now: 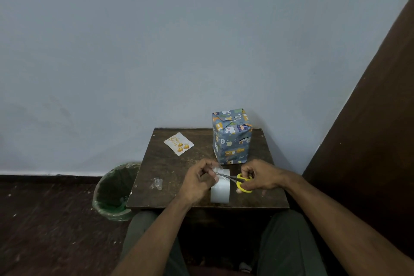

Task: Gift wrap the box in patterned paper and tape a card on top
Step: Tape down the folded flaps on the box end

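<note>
The box (231, 136), wrapped in blue paper with cartoon animals, stands upright at the back right of the small dark table (170, 168). A white birthday card (178, 143) with gold balloons lies flat at the back left. A roll of clear tape (220, 189) stands on edge near the front. My left hand (198, 180) pinches the pulled-out end of the tape above the roll. My right hand (261, 176) grips yellow-handled scissors (239, 180), whose blades point left and meet the tape strip.
A crumpled scrap of clear tape (157, 183) lies on the table's left part. A bin with a green liner (114, 190) stands on the floor at the table's left. A dark wooden panel (369, 130) rises on the right. A plain wall is behind.
</note>
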